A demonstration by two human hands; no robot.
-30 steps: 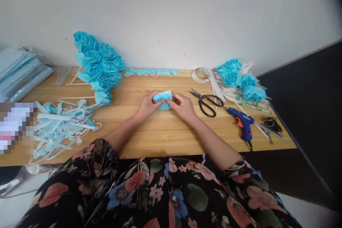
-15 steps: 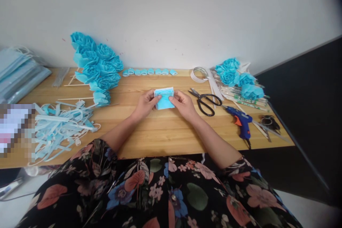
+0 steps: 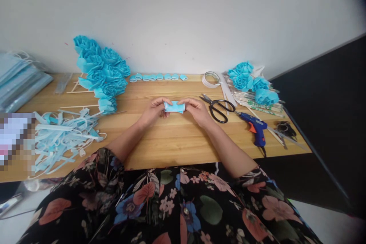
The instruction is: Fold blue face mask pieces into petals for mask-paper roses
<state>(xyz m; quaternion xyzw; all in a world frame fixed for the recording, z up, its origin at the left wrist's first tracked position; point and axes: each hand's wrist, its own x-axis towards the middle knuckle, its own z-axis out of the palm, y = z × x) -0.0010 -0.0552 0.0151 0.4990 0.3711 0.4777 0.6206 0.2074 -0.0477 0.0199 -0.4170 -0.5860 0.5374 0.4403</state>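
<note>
A small folded piece of blue face mask fabric [image 3: 174, 107] is held over the middle of the table, its visible face a narrow strip. My left hand [image 3: 154, 111] pinches its left end, thumb on top and fingers beneath. At the opposite end, my right hand [image 3: 196, 110] grips it the same way, the fingers partly hidden. Black-handled scissors [image 3: 219, 107] lie just right of my right hand. Behind both hands runs a row of small blue folded pieces [image 3: 159, 77] along the wall.
Blue fabric flowers on sticks [image 3: 104, 68] are piled at left, above a heap of cut strips [image 3: 64, 137]. Packs of masks [image 3: 21, 82] lie far left. On the right are a tape roll [image 3: 211, 80], more blue flowers [image 3: 253, 82] and a blue glue gun [image 3: 256, 126].
The blue piece showed a squarish face earlier; now it is a narrower strip. My thumbs have moved up toward its far edge. The whole view has shifted slightly.
</note>
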